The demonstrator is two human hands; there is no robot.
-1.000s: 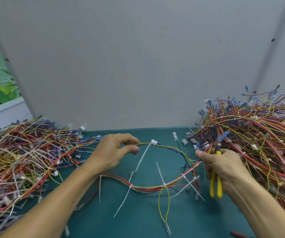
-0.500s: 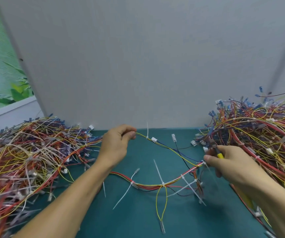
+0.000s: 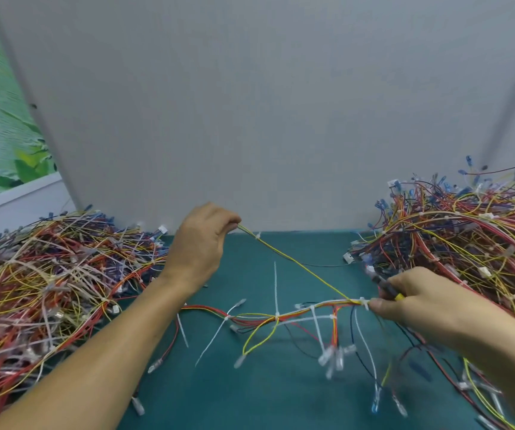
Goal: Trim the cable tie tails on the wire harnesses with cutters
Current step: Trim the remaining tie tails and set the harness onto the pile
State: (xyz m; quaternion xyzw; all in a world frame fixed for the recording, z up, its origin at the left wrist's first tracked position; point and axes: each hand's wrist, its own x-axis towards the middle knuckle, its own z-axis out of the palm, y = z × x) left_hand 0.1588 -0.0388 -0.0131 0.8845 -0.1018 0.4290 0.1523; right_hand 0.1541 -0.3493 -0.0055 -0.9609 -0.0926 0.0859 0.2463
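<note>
Now harness [image 3: 276, 318] goes taut: I see left hand [image 3: 200, 243] pinching yellow wire [image 3: 296, 264] higher, right hand [image 3: 417, 302] pinching harness, cutters [image 3: 385, 285] in palm; tails [image 3: 275, 283] uncut.

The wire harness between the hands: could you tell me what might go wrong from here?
1. The right hand holds the cutters while pinching the wire harness; either grip might slip.
2. The left hand holds a yellow wire taut, which may strain it.
3. Uncut cable tie tails lie close to thin wires, so a snip could nick one.
</note>
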